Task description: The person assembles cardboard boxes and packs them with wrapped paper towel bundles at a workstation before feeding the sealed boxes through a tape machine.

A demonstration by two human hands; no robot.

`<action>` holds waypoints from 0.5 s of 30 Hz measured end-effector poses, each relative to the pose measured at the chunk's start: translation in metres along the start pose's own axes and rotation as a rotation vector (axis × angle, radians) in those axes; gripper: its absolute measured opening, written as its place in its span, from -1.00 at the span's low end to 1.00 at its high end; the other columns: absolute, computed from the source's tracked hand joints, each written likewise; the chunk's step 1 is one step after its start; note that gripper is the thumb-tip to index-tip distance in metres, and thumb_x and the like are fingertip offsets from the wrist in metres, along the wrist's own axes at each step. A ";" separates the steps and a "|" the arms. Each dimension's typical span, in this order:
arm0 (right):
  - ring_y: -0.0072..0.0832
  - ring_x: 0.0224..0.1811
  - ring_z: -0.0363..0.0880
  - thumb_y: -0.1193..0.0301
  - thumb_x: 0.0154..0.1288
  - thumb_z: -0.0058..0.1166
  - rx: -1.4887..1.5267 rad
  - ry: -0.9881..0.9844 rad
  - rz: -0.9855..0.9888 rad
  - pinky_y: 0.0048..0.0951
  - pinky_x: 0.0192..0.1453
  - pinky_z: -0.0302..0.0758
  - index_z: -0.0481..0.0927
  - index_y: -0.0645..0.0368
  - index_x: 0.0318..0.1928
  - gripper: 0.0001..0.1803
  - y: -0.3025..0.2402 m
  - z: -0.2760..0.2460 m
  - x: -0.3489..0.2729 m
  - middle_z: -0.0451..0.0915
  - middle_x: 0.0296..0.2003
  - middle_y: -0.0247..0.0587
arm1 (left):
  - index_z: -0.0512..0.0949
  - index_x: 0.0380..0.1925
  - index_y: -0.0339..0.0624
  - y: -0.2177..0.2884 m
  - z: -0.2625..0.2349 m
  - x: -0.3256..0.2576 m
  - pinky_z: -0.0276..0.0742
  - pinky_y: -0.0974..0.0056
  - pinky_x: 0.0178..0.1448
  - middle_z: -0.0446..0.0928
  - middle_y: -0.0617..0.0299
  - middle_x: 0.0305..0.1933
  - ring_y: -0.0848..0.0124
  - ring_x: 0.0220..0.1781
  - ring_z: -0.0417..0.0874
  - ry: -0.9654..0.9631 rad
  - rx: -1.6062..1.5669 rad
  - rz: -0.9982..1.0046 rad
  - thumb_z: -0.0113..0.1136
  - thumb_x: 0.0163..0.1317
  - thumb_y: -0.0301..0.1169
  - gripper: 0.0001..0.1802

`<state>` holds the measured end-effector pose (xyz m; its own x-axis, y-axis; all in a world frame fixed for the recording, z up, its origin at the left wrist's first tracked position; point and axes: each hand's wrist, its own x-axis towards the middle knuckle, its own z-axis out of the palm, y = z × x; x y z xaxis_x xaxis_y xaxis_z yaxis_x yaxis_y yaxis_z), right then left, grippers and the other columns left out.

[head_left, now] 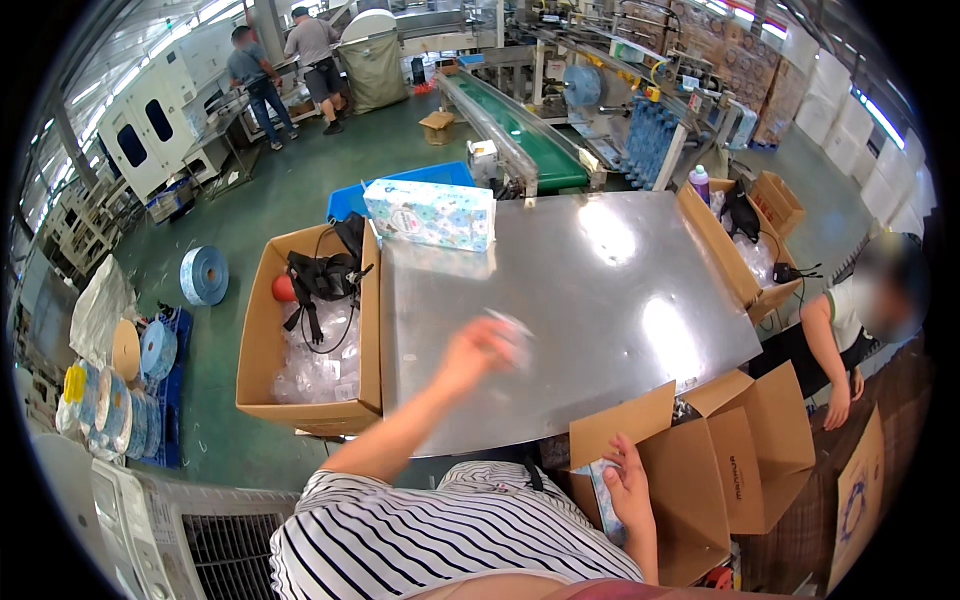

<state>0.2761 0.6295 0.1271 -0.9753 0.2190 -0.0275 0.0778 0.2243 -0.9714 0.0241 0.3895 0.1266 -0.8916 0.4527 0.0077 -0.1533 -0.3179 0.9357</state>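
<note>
Outstretched diagonally, my left hand (472,352) is over the tabletop (560,270), fingers closed on a blurred whitish thing (520,346). Low beside the open carton (685,480), my right hand (630,495) has its fingers partly spread against a blue-patterned pack (605,502); whether they grip, I can't tell.

Left arm bent at elbow, left forearm (402,424) angled up and across toward mid-view, bare below the short sleeve (335,490); left hand (482,345) out in front, motion-blurred, fingers bent in toward the thumb, pinch-like, exact finger spacing unclear. Right hand (628,487) lower, close to the body's right side, palm turned inward, fingers pointing up, loosely bent and slightly spread, thumb raised. Right forearm (643,545) short in view, nearly vertical, wrist roughly straight
</note>
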 end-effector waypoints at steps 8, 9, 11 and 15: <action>-0.32 0.12 0.43 0.25 0.35 0.05 0.513 0.317 0.028 -0.31 0.21 0.38 0.18 0.23 0.31 -0.37 -0.011 0.013 -0.017 0.34 0.18 -0.06 | 0.44 0.02 -0.21 -0.069 0.168 -0.068 0.36 0.37 -0.40 0.37 0.31 -0.54 0.52 -0.49 0.41 -0.711 0.345 -0.097 0.14 0.20 -0.49 -0.65; -0.33 0.12 0.43 0.26 0.35 0.04 0.572 0.356 0.069 -0.32 0.19 0.40 0.19 0.24 0.30 -0.39 -0.010 0.010 -0.024 0.35 0.17 -0.07 | 0.44 0.02 -0.21 -0.069 0.171 -0.072 0.36 0.37 -0.40 0.37 0.31 -0.54 0.52 -0.49 0.41 -0.725 0.341 -0.106 0.14 0.20 -0.49 -0.65; -0.34 0.11 0.44 0.26 0.39 -0.02 0.551 0.430 0.080 -0.34 0.14 0.44 0.23 0.24 0.27 -0.46 -0.012 0.012 -0.035 0.39 0.13 -0.08 | 0.42 0.06 -0.20 -0.069 0.175 -0.078 0.35 0.35 -0.39 0.35 0.30 -0.54 0.51 -0.50 0.38 -0.779 0.358 -0.042 0.16 0.18 -0.51 -0.59; -0.34 0.05 0.47 0.26 0.47 -0.17 0.700 0.575 0.105 -0.33 0.06 0.49 0.22 0.20 0.28 -0.53 -0.006 0.013 -0.050 0.44 0.06 -0.06 | 0.35 0.16 -0.14 -0.058 0.182 -0.086 0.33 0.35 -0.31 0.30 0.31 -0.51 0.49 -0.45 0.36 -0.798 0.327 -0.030 0.20 0.15 -0.53 -0.47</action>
<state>0.3213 0.6049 0.1310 -0.7022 0.6878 -0.1843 -0.1659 -0.4097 -0.8970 0.1868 0.5206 0.1354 -0.3045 0.9459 0.1119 0.0675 -0.0957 0.9931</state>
